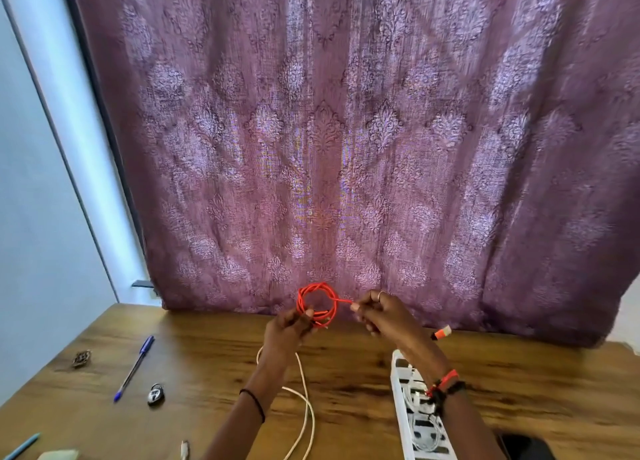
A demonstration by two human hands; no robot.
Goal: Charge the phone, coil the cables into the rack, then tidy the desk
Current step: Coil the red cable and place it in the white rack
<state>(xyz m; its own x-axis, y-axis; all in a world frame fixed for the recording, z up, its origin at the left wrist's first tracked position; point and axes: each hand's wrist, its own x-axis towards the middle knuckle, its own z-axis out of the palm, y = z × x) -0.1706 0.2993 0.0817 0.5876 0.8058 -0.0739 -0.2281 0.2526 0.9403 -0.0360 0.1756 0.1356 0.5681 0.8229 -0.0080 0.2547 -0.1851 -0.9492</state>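
Hands at the coiling step, raised above the desk (207,355) before a purple patterned curtain (346,130). Left hand (290,324): fingers curled round the lower arc of the red cable (317,300), gripping the gathered loops so that the ring keeps its shape; right hand (379,312): thumb and fingertips pinching the free tail just beside the ring, drawn sideways, presumably so that the next turn or a binding wrap can be laid without slack. Red cable thus held in the air between both hands, not yet in the rack (398,387); the white rack lies on the desk under the right forearm and already holds white leads. Loose white cable (306,407) trails across the desk beneath the left forearm, judged to await coiling; orange-and-white connector (443,333) shows just beyond the right wrist, its cable unclear. Blue pen (135,366) and small fob (156,394) lie well apart to the left, matter for the tidying. Dark object (526,445) at the lower right edge may be the phone; this cannot be told. No brand, label or writing is legible.
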